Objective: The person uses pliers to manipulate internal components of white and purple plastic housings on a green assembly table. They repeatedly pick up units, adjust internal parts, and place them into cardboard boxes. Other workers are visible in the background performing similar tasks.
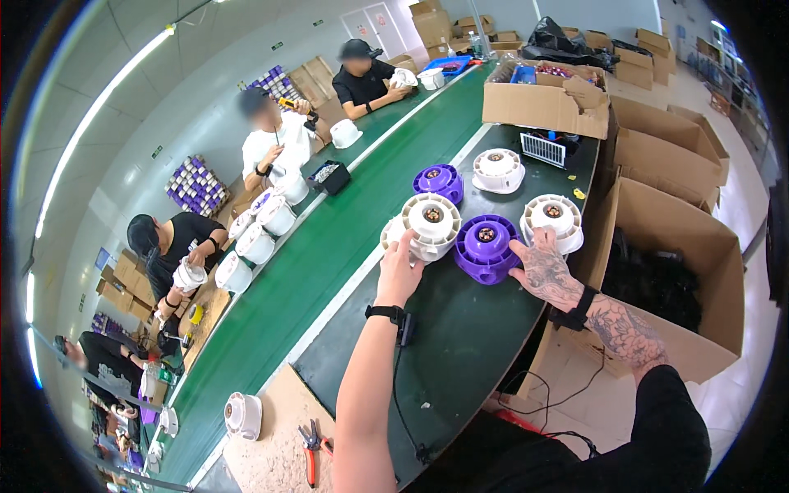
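Observation:
At the right part of the green-topped table point(460, 345) stands a cluster of round plastic housings with ribbed rims and coppery centres. My left hand point(400, 269) has its fingers and thumb against the near left side of a white housing point(445, 220). Beside it is a purple housing point(486, 236), its right rim touched by the thumb and forefinger of my right hand point(549, 269). The other right fingers lie at the near edge of a second white housing point(554, 212). Farther back are another purple housing point(438, 182) and a white one point(498, 169).
Open cardboard boxes point(670, 263) stand along the right edge; one holds black plastic. A torn carton point(542, 103) sits on the table's far end. Across the green conveyor belt point(362, 214), several people handle white housings. Red-handled pliers point(311, 452) lie on a board at lower left.

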{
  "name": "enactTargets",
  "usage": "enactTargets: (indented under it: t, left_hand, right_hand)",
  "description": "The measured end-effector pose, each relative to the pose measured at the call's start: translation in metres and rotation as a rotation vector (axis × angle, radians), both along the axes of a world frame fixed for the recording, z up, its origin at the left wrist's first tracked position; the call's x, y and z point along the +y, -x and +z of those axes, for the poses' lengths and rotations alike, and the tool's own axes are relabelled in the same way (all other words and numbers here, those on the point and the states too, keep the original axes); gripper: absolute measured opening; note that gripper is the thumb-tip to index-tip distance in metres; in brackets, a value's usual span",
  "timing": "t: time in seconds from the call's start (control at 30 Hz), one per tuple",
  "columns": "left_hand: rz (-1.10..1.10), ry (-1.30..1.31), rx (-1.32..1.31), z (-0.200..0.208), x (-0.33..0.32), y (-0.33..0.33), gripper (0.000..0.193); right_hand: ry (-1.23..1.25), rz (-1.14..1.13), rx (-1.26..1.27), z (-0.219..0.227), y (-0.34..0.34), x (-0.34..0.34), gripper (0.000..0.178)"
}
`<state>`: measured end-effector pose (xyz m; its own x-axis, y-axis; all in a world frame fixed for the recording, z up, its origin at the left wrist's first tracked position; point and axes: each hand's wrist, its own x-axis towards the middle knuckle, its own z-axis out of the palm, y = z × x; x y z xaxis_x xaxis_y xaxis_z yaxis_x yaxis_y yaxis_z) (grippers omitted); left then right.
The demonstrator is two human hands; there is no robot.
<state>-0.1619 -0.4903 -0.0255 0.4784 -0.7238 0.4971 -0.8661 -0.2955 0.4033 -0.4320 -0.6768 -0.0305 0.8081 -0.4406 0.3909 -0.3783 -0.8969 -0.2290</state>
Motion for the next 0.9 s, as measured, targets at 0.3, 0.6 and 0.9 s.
enactTargets:
  t: [0.3, 0.6, 0.9]
  left_hand:
    - [0.077, 0.109, -0.031, -0.003, 0.020, 0.007, 0.052]
    - [0.069, 0.254, 0.001, 0.049, 0.118, 0.043, 0.048]
    - [0.348, 0.169, -0.071, 0.110, 0.357, 0.232, 0.031]
  right_hand:
    - [-0.093, 0.158, -0.194, -0.005, 0.014, -0.003, 0.054]
    - [-0.138, 0.304, -0.155, 0.003, 0.018, 0.014, 0.051]
    - [-0.110, 0.526, -0.222, 0.017, 0.026, 0.085, 0.059]
